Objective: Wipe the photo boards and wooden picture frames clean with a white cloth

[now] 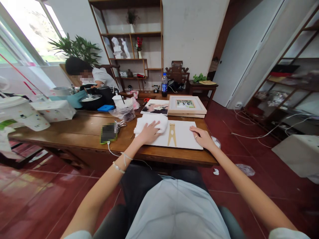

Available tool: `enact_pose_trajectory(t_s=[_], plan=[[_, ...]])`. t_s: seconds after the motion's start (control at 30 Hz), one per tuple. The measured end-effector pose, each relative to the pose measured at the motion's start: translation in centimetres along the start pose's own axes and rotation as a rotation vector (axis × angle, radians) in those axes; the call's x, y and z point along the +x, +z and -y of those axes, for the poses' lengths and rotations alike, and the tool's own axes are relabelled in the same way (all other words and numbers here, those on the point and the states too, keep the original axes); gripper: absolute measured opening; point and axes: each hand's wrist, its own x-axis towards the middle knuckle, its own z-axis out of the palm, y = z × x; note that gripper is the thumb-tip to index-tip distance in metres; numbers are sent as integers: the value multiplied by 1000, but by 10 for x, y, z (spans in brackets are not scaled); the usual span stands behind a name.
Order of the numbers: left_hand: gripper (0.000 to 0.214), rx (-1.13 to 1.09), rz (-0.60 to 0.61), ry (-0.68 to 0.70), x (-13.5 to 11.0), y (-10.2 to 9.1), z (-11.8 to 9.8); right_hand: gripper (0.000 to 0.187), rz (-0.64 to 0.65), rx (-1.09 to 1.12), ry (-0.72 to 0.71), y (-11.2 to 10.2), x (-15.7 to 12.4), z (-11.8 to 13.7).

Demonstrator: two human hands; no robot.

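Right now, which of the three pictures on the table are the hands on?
The white board with the tan clothespin shape: right hand on its edge, left hand on the white towel over it. The framed picture and the photo lie behind, untouched.

The table (82, 131) fills the middle left of the frame. On its near right end lies a flat board (185, 137), with a folded cloth (152, 120) on the board's left part and a peg-shaped piece (171, 134) at its centre. The left hand (149, 133) rests flat on the cloth; the right hand (203, 137) lies flat on the board's right edge. Behind the board sits a picture frame (186, 106), with a photo print (155, 108) to its left. A phone (109, 132) lies left of the cloth. A bottle (164, 85) stands further back.
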Motion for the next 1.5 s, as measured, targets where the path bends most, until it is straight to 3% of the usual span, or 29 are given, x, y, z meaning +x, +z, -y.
enact_pose_trajectory(t_s=[0.13,0.27,0.37,0.57,0.7,0.8,0.9,1.07,1.23,1.37,1.5], plan=[[37,45,-63,-62,29,7,4,35,-9,15,-1,1,0,0],[35,53,-67,-53,29,7,-5,35,-10,20,-8,2,0,-2],[33,63,-56,-20,11,4,-22,35,-8,14,-11,2,0,-3],[30,85,-18,19,-48,-11,-60,36,-3,9,0,2,0,-1],[28,61,59,39,-77,-23,-69,36,10,-10,7,0,0,2],[28,46,61,62,-80,-26,-64,36,6,-7,3,0,0,2],[30,31,47,71,-65,-20,-49,36,1,1,3,0,0,1],[34,2,35,16,-10,-7,-5,35,-2,33,4,1,0,0],[39,-1,69,-59,33,-12,27,36,-10,46,4,1,-1,-1],[44,12,111,-93,45,-22,28,36,-4,22,-8,2,-1,-2],[47,21,122,-82,51,-28,12,35,0,20,-7,1,0,-2]])
